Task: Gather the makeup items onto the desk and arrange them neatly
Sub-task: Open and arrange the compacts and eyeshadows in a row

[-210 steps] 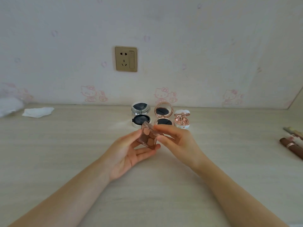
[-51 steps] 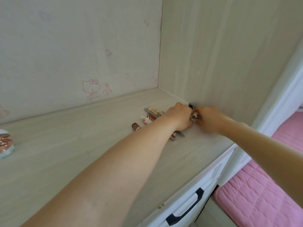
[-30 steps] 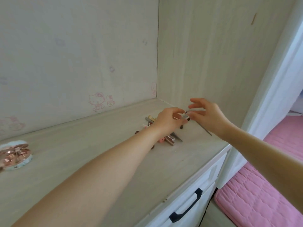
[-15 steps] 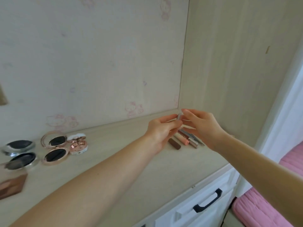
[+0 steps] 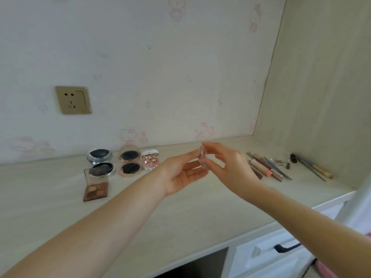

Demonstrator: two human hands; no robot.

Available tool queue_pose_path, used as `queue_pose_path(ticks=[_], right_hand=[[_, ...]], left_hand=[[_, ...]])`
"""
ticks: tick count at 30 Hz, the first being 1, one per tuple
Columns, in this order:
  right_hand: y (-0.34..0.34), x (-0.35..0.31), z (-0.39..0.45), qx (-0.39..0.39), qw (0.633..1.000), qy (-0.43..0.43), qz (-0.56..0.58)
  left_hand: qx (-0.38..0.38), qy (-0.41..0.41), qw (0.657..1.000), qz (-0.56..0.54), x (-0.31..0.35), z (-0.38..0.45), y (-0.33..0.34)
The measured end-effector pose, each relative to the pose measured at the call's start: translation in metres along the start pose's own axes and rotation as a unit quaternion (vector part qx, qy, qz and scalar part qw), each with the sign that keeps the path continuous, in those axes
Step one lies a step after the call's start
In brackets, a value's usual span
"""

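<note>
We saw both hands had drifted leftward from the pencils: right hand [image 5: 226,165] and left hand [image 5: 180,175] together pinching a small clear plastic piece [image 5: 202,160] above the pale wooden desk [image 5: 200,207].

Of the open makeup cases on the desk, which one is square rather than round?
The brown eyeshadow palette, nearest the camera at the left. Its clear lid stands up, and it has straight edges, while the silver compact, rose-gold compact and small pink case behind it are round.
</note>
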State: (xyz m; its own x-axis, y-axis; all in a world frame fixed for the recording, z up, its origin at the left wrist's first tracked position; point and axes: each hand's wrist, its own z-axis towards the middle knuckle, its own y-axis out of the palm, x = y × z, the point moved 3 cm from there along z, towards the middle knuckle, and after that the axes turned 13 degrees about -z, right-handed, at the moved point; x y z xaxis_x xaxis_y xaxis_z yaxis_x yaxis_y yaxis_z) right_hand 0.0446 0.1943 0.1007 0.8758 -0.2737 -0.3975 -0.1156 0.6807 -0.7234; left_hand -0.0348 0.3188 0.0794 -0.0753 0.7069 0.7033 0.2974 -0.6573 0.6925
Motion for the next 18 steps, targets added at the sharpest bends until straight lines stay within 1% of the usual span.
queue_pose_path(ticks=[4,8,13,16,18], right_hand=[[0.026,-0.035,-0.003,-0.022,0.998,-0.06,0.0],[0.052,-0.058,-0.008,-0.047,0.993,-0.105,-0.008],[0.081,-0.074,-0.012,-0.075,0.99,-0.122,0.008],[0.1,-0.08,-0.022,-0.075,0.99,-0.117,0.031],[0.108,-0.081,-0.025,-0.067,0.991,-0.109,0.049]], left_hand=[[-0.006,0.017,1.0,0.018,0.013,-0.032,-0.041],[-0.008,0.048,0.999,-0.008,0.017,-0.055,-0.076],[0.007,0.05,0.998,-0.033,0.015,-0.072,-0.106],[0.008,0.065,0.997,-0.05,0.009,-0.079,-0.124],[0.004,0.071,0.997,-0.039,0.01,-0.082,-0.129]])
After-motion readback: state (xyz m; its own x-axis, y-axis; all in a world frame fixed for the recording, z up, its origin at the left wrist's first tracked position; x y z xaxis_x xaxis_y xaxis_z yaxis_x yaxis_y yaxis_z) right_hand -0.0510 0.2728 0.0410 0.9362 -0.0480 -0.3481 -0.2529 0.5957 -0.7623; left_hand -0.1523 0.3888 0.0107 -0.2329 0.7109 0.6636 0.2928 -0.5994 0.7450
